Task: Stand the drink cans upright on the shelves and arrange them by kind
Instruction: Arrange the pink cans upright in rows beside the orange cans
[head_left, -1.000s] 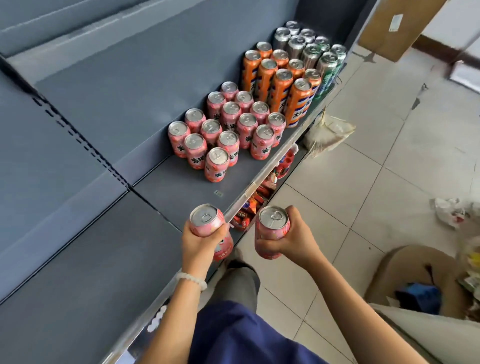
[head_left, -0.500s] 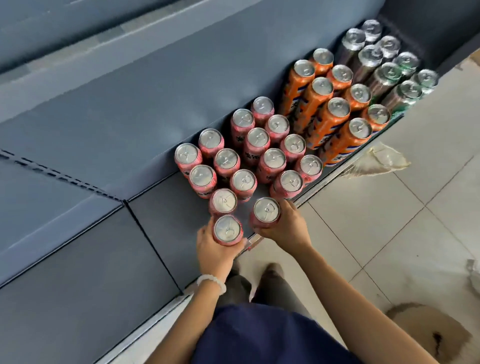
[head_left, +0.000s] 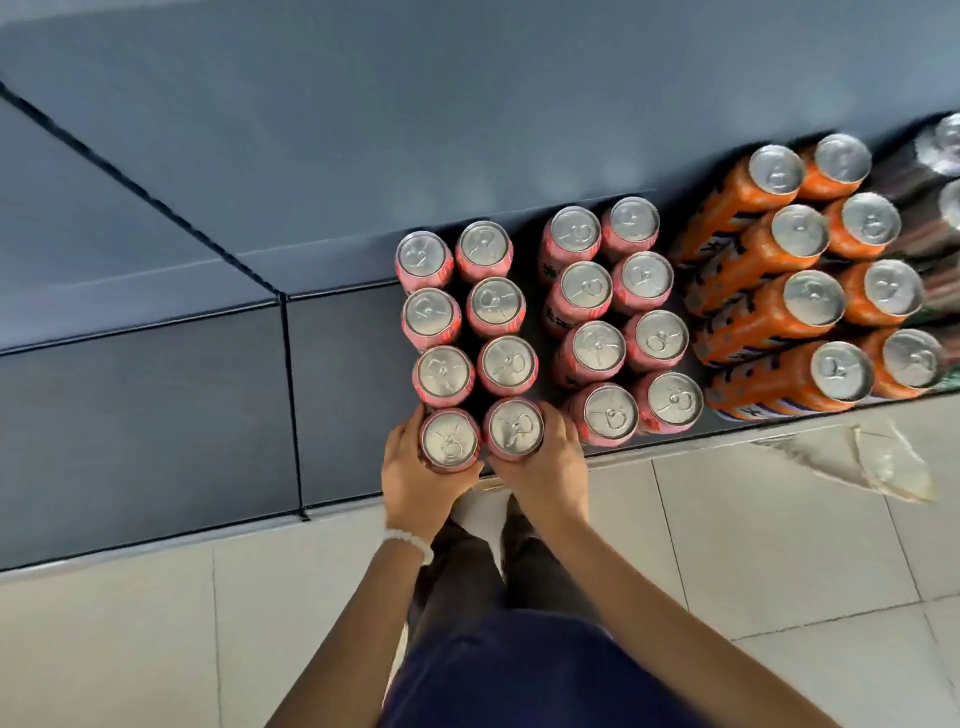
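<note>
Several pink cans stand upright in four rows on the dark grey shelf (head_left: 343, 374). My left hand (head_left: 415, 478) grips a pink can (head_left: 449, 439) at the front of the leftmost row. Beside it, my right hand (head_left: 545, 467) grips another pink can (head_left: 515, 428) at the front of the second row. Both held cans stand upright at the shelf's front edge, touching the cans behind them. To the right stand tall orange cans (head_left: 810, 299) in two rows. Silver-topped cans (head_left: 948, 143) show at the far right edge, blurred.
The shelf's left part (head_left: 135, 415) is bare, split by a seam. A crumpled clear plastic bag (head_left: 857, 457) lies on the tiled floor (head_left: 779, 545) below the orange cans. My legs stand close to the shelf's front edge.
I have leaned over the shelf. Both hands have carried their pink cans forward and set them at the front of the two left rows, keeping their grip.
</note>
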